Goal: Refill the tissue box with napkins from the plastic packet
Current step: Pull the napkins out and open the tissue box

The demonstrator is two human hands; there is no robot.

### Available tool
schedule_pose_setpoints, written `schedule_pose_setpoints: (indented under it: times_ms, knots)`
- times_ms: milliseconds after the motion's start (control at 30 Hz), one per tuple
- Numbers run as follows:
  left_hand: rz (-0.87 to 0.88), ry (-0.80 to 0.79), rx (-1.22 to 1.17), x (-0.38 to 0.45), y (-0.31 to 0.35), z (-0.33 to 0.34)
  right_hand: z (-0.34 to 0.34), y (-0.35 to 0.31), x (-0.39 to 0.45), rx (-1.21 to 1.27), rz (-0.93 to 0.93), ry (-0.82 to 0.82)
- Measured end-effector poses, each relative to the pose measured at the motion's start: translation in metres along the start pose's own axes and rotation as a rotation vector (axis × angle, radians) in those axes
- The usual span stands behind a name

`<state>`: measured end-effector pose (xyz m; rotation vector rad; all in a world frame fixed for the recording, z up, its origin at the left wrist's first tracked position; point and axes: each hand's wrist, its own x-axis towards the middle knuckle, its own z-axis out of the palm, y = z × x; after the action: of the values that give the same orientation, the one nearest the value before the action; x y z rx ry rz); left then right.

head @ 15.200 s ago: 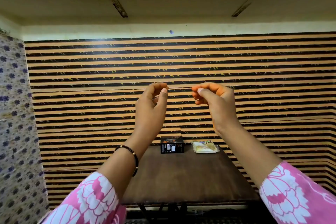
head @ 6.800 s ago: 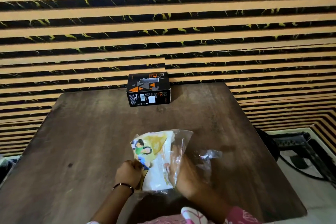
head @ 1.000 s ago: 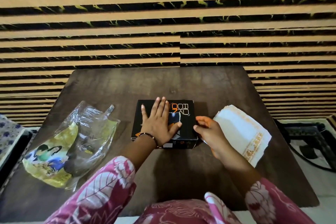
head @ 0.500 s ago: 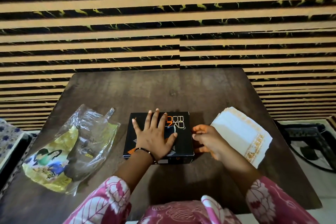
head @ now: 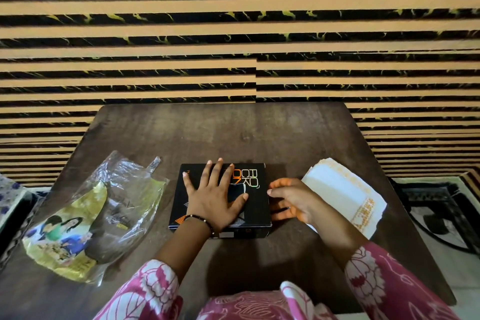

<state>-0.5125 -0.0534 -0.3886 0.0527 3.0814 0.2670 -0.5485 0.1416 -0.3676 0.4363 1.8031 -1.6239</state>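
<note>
Nearest us on the bench (head: 259, 254), our left hand (head: 215, 205) presses flat, fingers spread, on the black tissue box (head: 255, 202). Our right hand (head: 293, 201) curls against its side, over the napkins (head: 342, 195). Left lies the plastic packet (head: 91, 218).

One head-worn view only; it looks forward and steeply down from above the desk (head: 259, 135), close over its near edge; the striped wall (head: 233, 34) fills the upper half.

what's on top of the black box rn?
The left hand lies flat, fingers spread, on the black box. It covers much of the lid print. The right hand is at the box's right side; whether it touches is unclear.
</note>
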Motion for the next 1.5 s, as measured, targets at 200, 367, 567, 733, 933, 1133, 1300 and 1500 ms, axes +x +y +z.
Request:
schedule_pose_setpoints:
  times_ms: [200,367,567,733,933,1133,1300,1500]
  knots:
    - [0.004,-0.015,0.003,-0.002,-0.007,-0.002,0.0,-0.002,0.001,-0.016,-0.006,-0.085]
    - [0.005,-0.007,-0.003,-0.003,-0.007,-0.002,-0.002,-0.002,0.004,-0.02,-0.001,-0.1]
    - [0.0,-0.011,-0.018,-0.004,-0.007,-0.004,-0.003,-0.005,0.003,-0.037,0.004,-0.107]
    - [-0.014,-0.01,-0.006,-0.006,-0.009,-0.002,0.003,-0.008,0.006,-0.118,-0.01,-0.059]
    - [-0.011,0.012,-0.033,-0.006,-0.011,-0.003,0.01,-0.011,0.006,-0.38,-0.059,0.06]
    - [-0.022,0.007,-0.025,-0.006,-0.012,-0.002,0.014,-0.021,0.005,-0.615,-0.101,0.183]
    - [-0.023,0.01,-0.041,-0.007,-0.011,-0.003,0.018,-0.022,0.005,-0.783,-0.141,0.249]
    - [-0.032,0.02,-0.039,-0.007,-0.012,-0.002,0.011,-0.027,0.001,-0.944,-0.141,0.291]
